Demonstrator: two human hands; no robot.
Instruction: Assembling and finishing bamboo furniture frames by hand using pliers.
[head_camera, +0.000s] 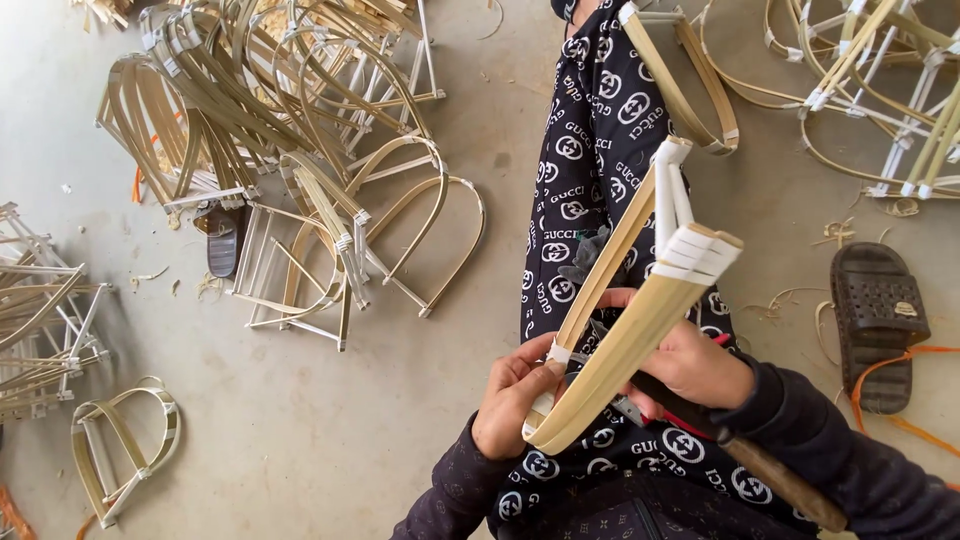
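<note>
Pale yellow-tan bamboo frame (640, 320), bound at corners with white strips. Same tan and white on heaped frames (290, 110) over a dull grey floor (330, 420). Dark navy trousers (590, 150) printed all over with white interlocked-ring marks and lettering. Dark sleeves (850, 460) with a faint repeated motif. Dark brown perforated sandal (878, 320) at right, another brown one (220, 240) at left. Bright orange cord (900, 385) near right sandal. Brown wooden handle (785, 485), red showing beneath right hand (690, 365).
</note>
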